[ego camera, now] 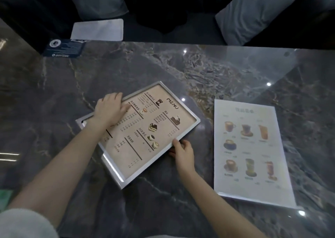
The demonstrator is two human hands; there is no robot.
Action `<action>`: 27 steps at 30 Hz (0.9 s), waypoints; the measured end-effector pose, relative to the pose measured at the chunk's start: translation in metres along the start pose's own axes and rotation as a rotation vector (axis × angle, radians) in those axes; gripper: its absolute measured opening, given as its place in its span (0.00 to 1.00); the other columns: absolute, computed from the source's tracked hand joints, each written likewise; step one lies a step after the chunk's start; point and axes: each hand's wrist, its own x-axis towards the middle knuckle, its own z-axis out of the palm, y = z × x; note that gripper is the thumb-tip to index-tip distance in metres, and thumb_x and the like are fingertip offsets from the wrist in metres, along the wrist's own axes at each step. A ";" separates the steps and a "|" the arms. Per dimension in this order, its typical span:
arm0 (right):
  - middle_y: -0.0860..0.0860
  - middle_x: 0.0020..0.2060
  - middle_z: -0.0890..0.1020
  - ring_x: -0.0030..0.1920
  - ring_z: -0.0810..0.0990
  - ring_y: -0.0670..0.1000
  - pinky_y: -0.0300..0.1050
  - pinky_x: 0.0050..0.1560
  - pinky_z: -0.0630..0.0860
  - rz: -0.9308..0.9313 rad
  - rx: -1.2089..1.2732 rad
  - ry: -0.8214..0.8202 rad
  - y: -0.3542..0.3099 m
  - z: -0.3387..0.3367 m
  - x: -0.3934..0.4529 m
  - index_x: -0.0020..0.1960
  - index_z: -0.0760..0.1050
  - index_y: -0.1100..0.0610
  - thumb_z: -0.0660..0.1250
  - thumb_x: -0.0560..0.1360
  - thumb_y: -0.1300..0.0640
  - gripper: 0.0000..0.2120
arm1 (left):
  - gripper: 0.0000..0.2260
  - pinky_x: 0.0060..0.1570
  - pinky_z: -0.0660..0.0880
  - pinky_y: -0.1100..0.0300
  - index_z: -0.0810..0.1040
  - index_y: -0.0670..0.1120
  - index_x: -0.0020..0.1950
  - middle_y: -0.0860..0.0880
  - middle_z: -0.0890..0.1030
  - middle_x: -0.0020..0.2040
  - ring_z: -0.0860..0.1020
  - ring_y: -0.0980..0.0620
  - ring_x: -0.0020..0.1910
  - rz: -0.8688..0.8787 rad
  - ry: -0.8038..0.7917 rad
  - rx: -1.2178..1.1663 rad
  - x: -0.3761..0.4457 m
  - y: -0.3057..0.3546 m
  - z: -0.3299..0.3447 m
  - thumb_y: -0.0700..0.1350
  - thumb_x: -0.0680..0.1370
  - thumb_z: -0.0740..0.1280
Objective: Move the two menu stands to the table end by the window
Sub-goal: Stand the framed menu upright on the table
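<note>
- Because it lies flat and skewed near the middle of the bench [217, 71], the framed menu [139, 129] needs both hands to be lifted or slid, and both are on it.
- The left hand [110, 109] lies spread, palm down, over the menu's far left part, likely pinning it so the frame does not skate on the polished stone.
- The right hand [183, 152] pinches the frame's near right edge, thumb on top and fingers tucked beneath, a hold that suits tipping that side up.
- Just to the right, apart from the frame, the drinks menu [248, 150] lies flat and untouched, so it looks like the second one to move.
- A dark card [63, 47] sits at the bench's far left edge; grey cushions [253, 9] rest on the seat beyond.
- No window shows, so I cannot tell which end is the goal.
</note>
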 end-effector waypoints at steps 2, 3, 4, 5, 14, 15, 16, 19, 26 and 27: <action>0.54 0.46 0.80 0.52 0.80 0.56 0.49 0.51 0.79 0.007 0.055 -0.044 -0.006 0.000 0.002 0.58 0.67 0.61 0.59 0.77 0.59 0.11 | 0.25 0.55 0.70 0.47 0.65 0.42 0.68 0.40 0.74 0.65 0.72 0.40 0.62 -0.004 -0.039 0.004 0.002 0.000 -0.004 0.57 0.78 0.54; 0.54 0.45 0.80 0.51 0.81 0.55 0.47 0.47 0.80 0.019 0.089 -0.062 -0.009 0.000 0.002 0.58 0.67 0.61 0.58 0.77 0.61 0.10 | 0.24 0.51 0.71 0.49 0.66 0.43 0.66 0.41 0.76 0.62 0.74 0.41 0.59 -0.013 -0.051 -0.020 0.002 0.001 -0.007 0.58 0.78 0.54; 0.53 0.45 0.80 0.50 0.81 0.55 0.45 0.44 0.82 0.040 0.126 -0.078 -0.013 -0.001 0.001 0.58 0.66 0.61 0.58 0.77 0.62 0.10 | 0.23 0.47 0.71 0.51 0.69 0.44 0.64 0.42 0.78 0.58 0.76 0.41 0.55 -0.032 -0.059 -0.059 0.003 0.002 -0.010 0.59 0.77 0.56; 0.53 0.44 0.80 0.48 0.82 0.54 0.43 0.39 0.82 0.073 0.162 -0.093 -0.016 -0.001 0.002 0.58 0.66 0.61 0.57 0.77 0.63 0.10 | 0.22 0.43 0.70 0.54 0.71 0.44 0.61 0.43 0.80 0.53 0.77 0.43 0.49 -0.059 -0.068 -0.117 0.005 0.003 -0.013 0.59 0.76 0.58; 0.53 0.48 0.80 0.47 0.82 0.52 0.41 0.34 0.83 0.109 0.172 -0.227 -0.021 -0.005 -0.009 0.54 0.66 0.58 0.65 0.73 0.68 0.14 | 0.19 0.34 0.72 0.59 0.79 0.42 0.51 0.47 0.80 0.40 0.78 0.50 0.38 -0.160 -0.233 -0.483 0.008 -0.006 -0.027 0.56 0.70 0.70; 0.53 0.48 0.80 0.46 0.81 0.51 0.41 0.33 0.83 0.097 0.161 -0.228 -0.021 -0.006 -0.011 0.56 0.66 0.59 0.65 0.73 0.68 0.15 | 0.19 0.37 0.75 0.57 0.79 0.42 0.51 0.47 0.81 0.41 0.79 0.49 0.39 -0.159 -0.236 -0.497 0.007 -0.008 -0.028 0.56 0.70 0.70; 0.53 0.48 0.80 0.45 0.82 0.50 0.40 0.33 0.82 0.077 0.149 -0.236 -0.022 -0.007 -0.013 0.57 0.65 0.59 0.65 0.73 0.67 0.16 | 0.19 0.40 0.77 0.55 0.79 0.43 0.51 0.46 0.82 0.41 0.80 0.48 0.40 -0.166 -0.236 -0.527 0.004 -0.009 -0.030 0.56 0.69 0.70; 0.53 0.51 0.81 0.47 0.82 0.49 0.41 0.34 0.82 -0.020 0.124 -0.255 -0.030 -0.009 -0.017 0.60 0.65 0.58 0.66 0.72 0.67 0.19 | 0.16 0.40 0.79 0.53 0.79 0.44 0.51 0.46 0.82 0.41 0.82 0.46 0.41 -0.182 -0.200 -0.671 -0.008 -0.009 -0.042 0.53 0.70 0.71; 0.46 0.47 0.80 0.39 0.83 0.39 0.34 0.32 0.79 -0.282 0.041 -0.318 -0.068 -0.023 -0.028 0.56 0.66 0.55 0.67 0.73 0.65 0.16 | 0.26 0.52 0.71 0.60 0.70 0.40 0.66 0.42 0.73 0.65 0.76 0.51 0.57 -0.214 0.038 -0.944 -0.026 0.001 -0.063 0.50 0.72 0.70; 0.46 0.47 0.80 0.40 0.83 0.39 0.35 0.32 0.79 -0.321 0.027 -0.323 -0.074 -0.026 -0.028 0.54 0.67 0.54 0.67 0.72 0.65 0.15 | 0.29 0.57 0.70 0.55 0.68 0.40 0.68 0.42 0.73 0.66 0.74 0.46 0.61 -0.213 0.056 -0.976 -0.028 0.001 -0.065 0.51 0.72 0.70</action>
